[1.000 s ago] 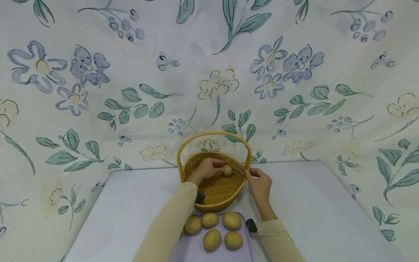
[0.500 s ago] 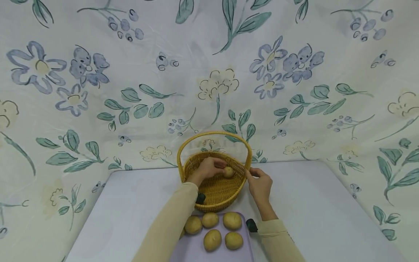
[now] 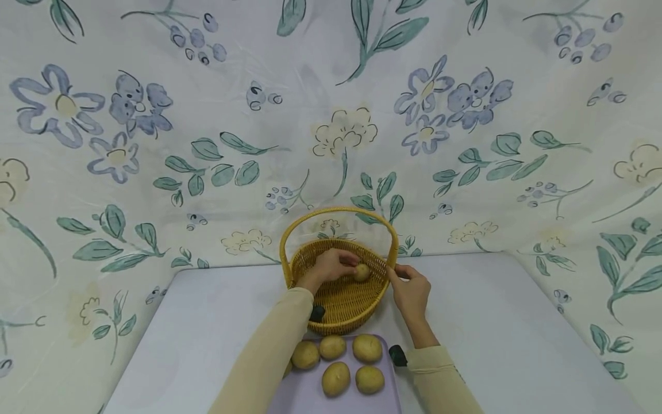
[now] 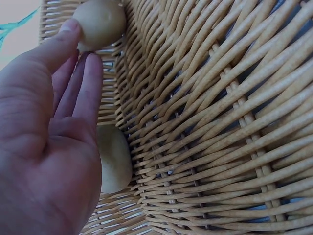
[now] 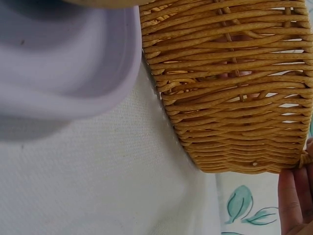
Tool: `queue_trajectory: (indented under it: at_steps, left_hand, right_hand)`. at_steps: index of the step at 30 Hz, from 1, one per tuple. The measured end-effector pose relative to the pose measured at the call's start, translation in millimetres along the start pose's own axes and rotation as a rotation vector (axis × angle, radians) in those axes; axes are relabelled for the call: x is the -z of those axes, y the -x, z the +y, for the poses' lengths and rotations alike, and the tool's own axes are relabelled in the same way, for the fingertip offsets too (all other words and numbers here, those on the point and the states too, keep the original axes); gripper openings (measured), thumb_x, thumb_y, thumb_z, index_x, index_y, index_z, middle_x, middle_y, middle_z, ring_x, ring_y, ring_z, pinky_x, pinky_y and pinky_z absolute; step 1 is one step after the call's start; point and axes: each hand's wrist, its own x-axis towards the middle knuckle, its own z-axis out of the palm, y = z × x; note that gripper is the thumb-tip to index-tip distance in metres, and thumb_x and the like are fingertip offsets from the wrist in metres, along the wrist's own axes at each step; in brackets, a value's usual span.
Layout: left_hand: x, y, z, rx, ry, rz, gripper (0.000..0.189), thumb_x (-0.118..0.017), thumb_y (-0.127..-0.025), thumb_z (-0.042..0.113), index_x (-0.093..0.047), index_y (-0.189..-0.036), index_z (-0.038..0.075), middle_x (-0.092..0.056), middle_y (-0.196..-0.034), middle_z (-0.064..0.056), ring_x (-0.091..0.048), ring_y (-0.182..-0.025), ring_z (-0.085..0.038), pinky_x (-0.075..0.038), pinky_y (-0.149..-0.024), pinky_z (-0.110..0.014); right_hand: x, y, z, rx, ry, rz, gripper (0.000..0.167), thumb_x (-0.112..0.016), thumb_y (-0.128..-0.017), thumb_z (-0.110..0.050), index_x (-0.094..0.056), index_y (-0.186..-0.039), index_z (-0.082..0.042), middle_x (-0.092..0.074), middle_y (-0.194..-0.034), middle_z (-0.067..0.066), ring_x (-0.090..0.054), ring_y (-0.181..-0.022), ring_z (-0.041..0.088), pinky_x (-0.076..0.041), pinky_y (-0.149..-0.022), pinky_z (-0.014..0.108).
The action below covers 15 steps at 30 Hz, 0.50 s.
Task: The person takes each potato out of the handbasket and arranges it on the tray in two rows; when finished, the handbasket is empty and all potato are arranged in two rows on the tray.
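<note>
A yellow wicker basket (image 3: 343,299) with a tall arched handle stands tilted towards me at the back of the table. My left hand (image 3: 332,265) reaches inside it, fingers fairly straight, with the thumb tip at the edge of a small potato (image 3: 361,272). In the left wrist view that potato (image 4: 101,23) lies against the wicker wall, just past the fingertips. A second potato (image 4: 114,159) sits in the basket, partly covered by the left palm. At the basket's right side, my right hand (image 3: 411,290) pinches the rim near the handle's foot.
In front of the basket, a lilac tray (image 3: 310,397) holds several potatoes (image 3: 335,379), partly hidden by the left sleeve. The white table (image 3: 491,333) stretches to both sides. A floral cloth (image 3: 331,161) hangs behind the basket.
The small potato in the basket has shifted slightly right, away from my left fingers, which have loosened around it. My right hand keeps its place on the rim.
</note>
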Motion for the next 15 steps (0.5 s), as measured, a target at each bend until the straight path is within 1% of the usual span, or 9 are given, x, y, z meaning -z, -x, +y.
queue_trajectory:
  at_steps: [2, 4, 5, 9, 10, 12, 13, 15]
  left_hand:
    - [-0.4, -0.9, -0.5, 0.003, -0.021, -0.004, 0.024, -0.080, -0.090, 0.037, -0.078, -0.113, 0.031, -0.077, -0.111, 0.010, -0.070, -0.109, -0.015, -0.036, -0.119, -0.053]
    - [-0.8, -2.0, -0.9, 0.005, -0.036, -0.005, 0.024, -0.080, -0.089, 0.039, -0.078, -0.112, 0.032, -0.078, -0.111, 0.011, -0.070, -0.110, -0.015, -0.026, -0.123, -0.059]
    - [-0.9, -2.4, -1.0, 0.009, -0.036, -0.007, 0.024, -0.080, -0.089, 0.040, -0.078, -0.112, 0.033, -0.078, -0.111, 0.011, -0.070, -0.111, -0.016, -0.023, -0.124, -0.061]
    - [-1.6, -3.9, -1.5, 0.022, -0.020, -0.011, 0.026, -0.080, -0.089, 0.040, -0.078, -0.113, 0.033, -0.078, -0.111, 0.011, -0.070, -0.111, -0.016, -0.020, -0.125, -0.060]
    - [-1.6, -4.0, -1.4, 0.027, 0.000, -0.017, 0.027, -0.080, -0.089, 0.039, -0.078, -0.115, 0.031, -0.078, -0.113, 0.010, -0.070, -0.112, -0.016, -0.025, -0.125, -0.057]
    - [-2.2, -4.9, -1.6, 0.029, 0.039, -0.032, 0.029, -0.080, -0.090, 0.034, -0.077, -0.118, 0.028, -0.077, -0.117, 0.006, -0.070, -0.114, -0.017, -0.037, -0.121, -0.048]
    - [-2.3, -5.1, -1.7, 0.029, 0.059, -0.040, 0.031, -0.080, -0.090, 0.032, -0.077, -0.119, 0.026, -0.077, -0.119, 0.005, -0.070, -0.114, -0.017, -0.044, -0.116, -0.044]
    - [-3.3, -6.8, -2.3, 0.025, 0.088, -0.054, 0.032, -0.080, -0.091, 0.027, -0.076, -0.122, 0.021, -0.076, -0.122, 0.001, -0.070, -0.115, -0.018, -0.055, -0.102, -0.035]
  right_hand:
    - [0.1, -0.1, 0.1, -0.001, 0.003, 0.002, 0.021, -0.078, -0.091, -0.024, -0.080, -0.100, -0.005, -0.079, -0.097, 0.015, -0.074, -0.092, 0.029, -0.051, -0.067, 0.020]
    - [0.1, -0.1, 0.4, 0.000, 0.008, 0.005, 0.021, -0.078, -0.091, -0.024, -0.080, -0.099, -0.005, -0.079, -0.096, 0.014, -0.074, -0.092, 0.029, -0.051, -0.067, 0.021]
    - [0.0, -0.4, 0.5, 0.002, 0.010, 0.007, 0.020, -0.079, -0.091, -0.024, -0.080, -0.099, -0.005, -0.079, -0.096, 0.015, -0.074, -0.092, 0.029, -0.051, -0.067, 0.020]
    - [-0.3, -1.0, 0.8, 0.009, 0.008, 0.010, 0.020, -0.079, -0.091, -0.023, -0.080, -0.099, -0.005, -0.079, -0.096, 0.015, -0.074, -0.091, 0.029, -0.051, -0.067, 0.021]
    - [-0.4, -1.2, 0.6, 0.009, 0.006, 0.010, 0.020, -0.078, -0.091, -0.023, -0.080, -0.100, -0.005, -0.079, -0.096, 0.015, -0.074, -0.092, 0.029, -0.051, -0.068, 0.022]
    - [-0.8, -1.4, 0.5, 0.007, 0.007, 0.009, 0.021, -0.078, -0.091, -0.024, -0.080, -0.100, -0.005, -0.079, -0.096, 0.015, -0.074, -0.092, 0.029, -0.052, -0.070, 0.024]
    - [-1.2, -1.6, 0.6, 0.004, 0.008, 0.009, 0.021, -0.078, -0.091, -0.024, -0.080, -0.100, -0.005, -0.079, -0.097, 0.015, -0.074, -0.093, 0.029, -0.053, -0.070, 0.024]
    - [-1.8, -1.9, 0.7, -0.002, 0.010, 0.011, 0.021, -0.078, -0.091, -0.024, -0.081, -0.100, -0.005, -0.079, -0.097, 0.015, -0.074, -0.093, 0.029, -0.053, -0.071, 0.026]
